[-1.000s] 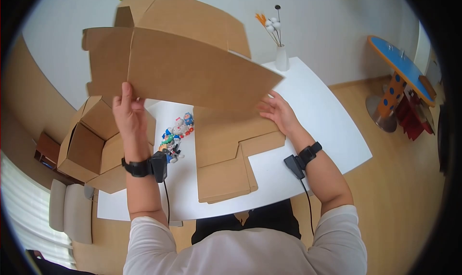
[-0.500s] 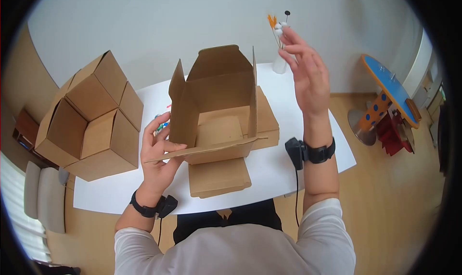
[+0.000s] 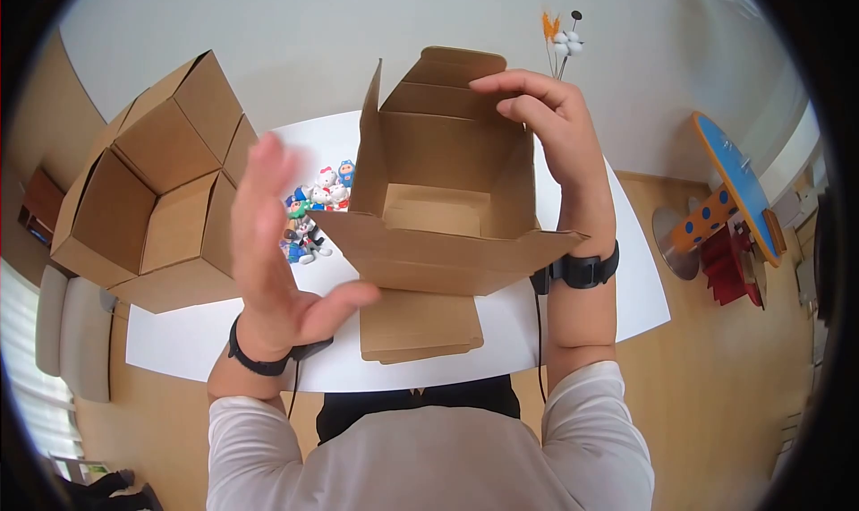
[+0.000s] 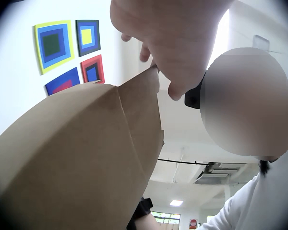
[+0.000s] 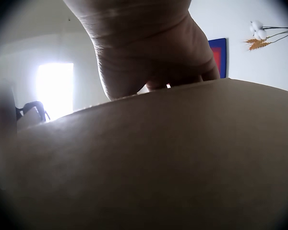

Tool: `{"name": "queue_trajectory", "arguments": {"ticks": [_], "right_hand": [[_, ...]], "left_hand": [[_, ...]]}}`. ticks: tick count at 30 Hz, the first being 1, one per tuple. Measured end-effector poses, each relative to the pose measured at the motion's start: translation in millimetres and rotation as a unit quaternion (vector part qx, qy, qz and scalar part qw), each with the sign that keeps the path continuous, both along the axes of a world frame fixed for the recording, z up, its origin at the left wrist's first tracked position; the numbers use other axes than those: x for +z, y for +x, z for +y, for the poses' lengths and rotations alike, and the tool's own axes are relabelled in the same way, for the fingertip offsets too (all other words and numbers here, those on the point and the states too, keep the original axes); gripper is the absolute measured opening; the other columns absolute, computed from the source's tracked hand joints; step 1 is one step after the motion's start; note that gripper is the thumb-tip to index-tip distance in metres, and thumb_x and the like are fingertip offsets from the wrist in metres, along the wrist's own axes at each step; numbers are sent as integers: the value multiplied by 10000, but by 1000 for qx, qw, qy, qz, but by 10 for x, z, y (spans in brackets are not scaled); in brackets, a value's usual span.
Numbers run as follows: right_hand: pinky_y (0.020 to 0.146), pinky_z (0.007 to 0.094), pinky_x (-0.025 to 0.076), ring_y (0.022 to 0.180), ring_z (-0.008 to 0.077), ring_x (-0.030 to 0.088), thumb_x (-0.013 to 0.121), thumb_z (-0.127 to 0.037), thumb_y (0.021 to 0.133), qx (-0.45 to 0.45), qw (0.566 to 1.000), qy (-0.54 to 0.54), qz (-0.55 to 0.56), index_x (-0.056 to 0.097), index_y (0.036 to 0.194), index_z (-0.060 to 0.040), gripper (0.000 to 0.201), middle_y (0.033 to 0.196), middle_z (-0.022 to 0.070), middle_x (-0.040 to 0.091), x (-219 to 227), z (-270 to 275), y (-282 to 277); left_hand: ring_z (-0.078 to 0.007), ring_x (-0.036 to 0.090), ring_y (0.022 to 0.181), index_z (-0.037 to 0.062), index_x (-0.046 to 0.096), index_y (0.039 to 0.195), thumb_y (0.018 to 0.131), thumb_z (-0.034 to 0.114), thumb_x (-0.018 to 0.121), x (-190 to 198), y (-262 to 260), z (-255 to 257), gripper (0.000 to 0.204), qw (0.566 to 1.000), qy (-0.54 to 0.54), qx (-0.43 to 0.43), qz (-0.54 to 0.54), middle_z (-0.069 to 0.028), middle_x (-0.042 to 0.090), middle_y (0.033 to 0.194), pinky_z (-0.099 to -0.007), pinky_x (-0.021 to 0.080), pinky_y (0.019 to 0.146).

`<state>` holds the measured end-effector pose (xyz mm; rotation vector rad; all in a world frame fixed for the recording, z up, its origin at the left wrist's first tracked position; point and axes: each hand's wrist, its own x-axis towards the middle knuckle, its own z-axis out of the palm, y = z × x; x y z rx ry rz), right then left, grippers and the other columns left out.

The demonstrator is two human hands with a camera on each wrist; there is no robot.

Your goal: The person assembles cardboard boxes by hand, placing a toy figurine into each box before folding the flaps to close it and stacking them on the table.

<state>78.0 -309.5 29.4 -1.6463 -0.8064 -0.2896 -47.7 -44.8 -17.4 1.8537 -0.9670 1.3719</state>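
An upright cardboard box with its top flaps raised stands over flattened cardboard in the head view. My right hand reaches over the box's far right side, its fingers bent loosely above the opening; in the right wrist view the fingertips are hidden behind a cardboard panel. To the left of the box, my left hand is spread and blurred, with its thumb in front of the front flap. Several small toy figures stand between the left hand and the box.
Another cardboard box sits open at the left of the white table. Dried flowers rise behind the right hand. A blue-topped round table stands off to the right. Framed pictures hang on the wall.
The box came down from the air to its upright pose, then shifted right. My left hand has let go of it. The right hand lowered from beside the flowers to the box's right side.
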Motion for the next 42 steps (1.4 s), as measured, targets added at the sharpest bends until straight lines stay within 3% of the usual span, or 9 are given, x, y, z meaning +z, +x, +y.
{"name": "queue_trajectory", "arguments": {"ticks": [5, 8, 15, 21, 24, 28, 34, 38, 42], "right_hand": [[794, 247, 483, 841, 103, 608, 535, -83, 819, 10, 997, 81, 9, 750, 1039, -9, 316, 939, 50, 723, -56, -36, -49], [789, 252, 486, 826, 108, 608, 527, -87, 798, 12, 995, 85, 46, 752, 1041, -12, 340, 944, 51, 727, -81, -92, -65], [731, 244, 464, 786, 95, 584, 525, -137, 773, -31, 998, 58, 0, 773, 987, -27, 345, 869, 36, 719, -103, -112, 8], [747, 251, 457, 792, 110, 588, 525, -155, 842, -32, 998, 52, -24, 763, 1008, -9, 325, 881, 37, 718, -118, -75, -7], [801, 260, 456, 861, 125, 601, 504, -181, 898, -16, 999, 48, -19, 750, 1045, -2, 338, 939, 53, 723, -115, -89, 41], [1017, 297, 397, 1128, 170, 573, 444, -230, 959, 38, 997, 60, 13, 671, 1211, 33, 429, 1187, 117, 672, -134, -43, 33], [1048, 303, 414, 1208, 174, 560, 619, -155, 933, 55, 997, 48, 25, 591, 1344, 5, 441, 1308, 111, 627, -208, 87, 6], [1061, 368, 433, 1347, 295, 470, 740, -214, 871, 11, 999, -32, 7, 236, 1549, 1, 872, 1448, 227, 478, -164, 132, -25], [1058, 317, 424, 1257, 185, 543, 706, -90, 867, 25, 995, -95, 6, 601, 1350, -35, 498, 1351, 95, 609, -328, 72, 109]], "left_hand": [[-333, 568, 1268, 100, 620, 1287, 884, 327, 704, 297, 75, -174, 470, 991, 49, 30, 119, -77, 720, 1045, -644, -17, 1154], [-343, 563, 1273, 120, 730, 1065, 861, 166, 677, 282, 167, -205, 216, 981, 90, 114, 127, -13, 709, 963, -681, -52, 1123], [-370, 465, 1367, 141, 684, 1199, 886, 163, 624, 278, 106, -289, 320, 953, 120, 229, 156, -51, 657, 1296, -671, -5, 1145], [-382, 441, 1341, 167, 708, 1191, 870, 69, 632, 202, 75, -257, 345, 920, 200, 223, 254, -53, 529, 1449, -714, 158, 1118], [-423, 429, 1373, 122, 729, 1142, 830, -39, 566, 210, 77, -308, 388, 926, 188, 214, 248, -80, 539, 1454, -611, 170, 1173], [-396, 426, 1391, 95, 711, 1173, 828, -74, 524, 201, 178, -294, 427, 951, 172, 59, 251, -114, 565, 1417, -564, 204, 1183], [-369, 471, 1363, 82, 663, 1259, 873, -28, 538, 148, 249, -236, 420, 923, 235, -34, 302, -117, 585, 1388, -552, 228, 1181], [-365, 502, 1333, 91, 645, 1289, 888, 68, 594, 153, 239, -218, 405, 920, 237, -38, 309, -115, 600, 1364, -553, 244, 1176], [-361, 517, 1315, 82, 639, 1296, 870, 217, 684, 152, 243, -190, 449, 914, 263, -34, 307, -119, 609, 1348, -562, 265, 1165]]}}
